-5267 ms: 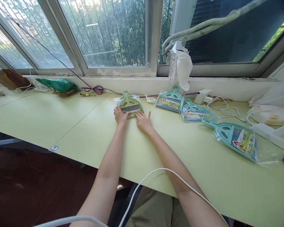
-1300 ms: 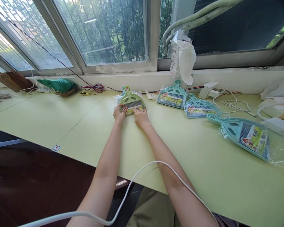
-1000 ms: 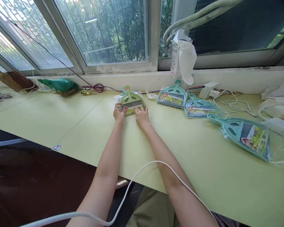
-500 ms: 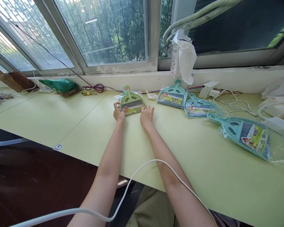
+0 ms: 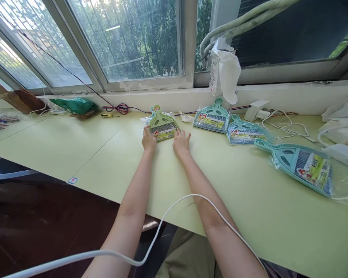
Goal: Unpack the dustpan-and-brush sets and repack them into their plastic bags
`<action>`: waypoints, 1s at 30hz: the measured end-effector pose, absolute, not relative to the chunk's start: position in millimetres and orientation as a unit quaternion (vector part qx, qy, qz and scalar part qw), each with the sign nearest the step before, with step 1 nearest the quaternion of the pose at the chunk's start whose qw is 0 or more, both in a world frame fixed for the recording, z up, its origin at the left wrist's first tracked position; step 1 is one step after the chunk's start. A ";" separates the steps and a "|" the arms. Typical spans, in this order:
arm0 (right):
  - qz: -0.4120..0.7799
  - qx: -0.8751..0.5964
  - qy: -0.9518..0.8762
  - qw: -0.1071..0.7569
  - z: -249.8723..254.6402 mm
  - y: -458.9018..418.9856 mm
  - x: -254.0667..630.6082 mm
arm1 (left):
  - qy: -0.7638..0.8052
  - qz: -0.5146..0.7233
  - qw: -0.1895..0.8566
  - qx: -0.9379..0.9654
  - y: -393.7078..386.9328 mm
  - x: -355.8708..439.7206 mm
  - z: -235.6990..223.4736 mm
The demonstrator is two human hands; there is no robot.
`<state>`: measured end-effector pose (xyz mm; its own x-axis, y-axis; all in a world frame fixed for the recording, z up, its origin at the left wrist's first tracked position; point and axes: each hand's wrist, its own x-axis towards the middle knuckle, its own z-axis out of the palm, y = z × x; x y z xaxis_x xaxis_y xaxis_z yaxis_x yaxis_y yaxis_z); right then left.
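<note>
A green dustpan-and-brush set [image 5: 162, 122] in clear wrap leans near the wall at the back of the table, its handle pointing up and a printed label across the bristles. Behind it shows the edge of another set in blue-green. My left hand [image 5: 149, 139] grips the lower left corner, with its fingers along the side. At the lower right corner, my right hand [image 5: 181, 143] holds the edge, some of its fingers spread. To the right are three wrapped blue-green sets: one upright [image 5: 211, 117], one beside it [image 5: 245, 131] and one lying flat [image 5: 300, 164].
A white cable [image 5: 162, 226] crosses in front of my forearms. Along the wall lie a coiled dark cord [image 5: 120, 108], a yellow-handled screwdriver [image 5: 107, 115] and a green bag [image 5: 75, 105]. A white power strip [image 5: 343, 154] is at the far right. A tissue pack [image 5: 220, 71] hangs at the window.
My left hand has shifted slightly right and down along the dustpan's left side. The right hand stays at the lower right corner, and the dustpan has barely moved.
</note>
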<state>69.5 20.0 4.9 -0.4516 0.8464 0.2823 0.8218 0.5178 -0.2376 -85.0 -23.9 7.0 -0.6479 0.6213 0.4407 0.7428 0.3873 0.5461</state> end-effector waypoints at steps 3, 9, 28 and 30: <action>0.033 -0.486 -0.856 0.175 3.4 21.1 68.1 | -0.826 -0.363 0.086 -0.422 -23.5 -82.6 7.2; 0.031 -0.483 -0.857 0.175 1.3 22.1 68.1 | -0.820 -0.366 0.079 -0.433 -24.0 -80.9 8.7; -0.031 -0.244 -0.948 0.205 18.0 4.3 66.5 | -0.837 -0.373 0.076 -0.393 -22.6 -78.4 12.2; -0.024 -0.226 -0.953 0.200 16.3 4.0 64.0 | -0.836 -0.376 0.078 -0.393 -21.9 -79.4 10.9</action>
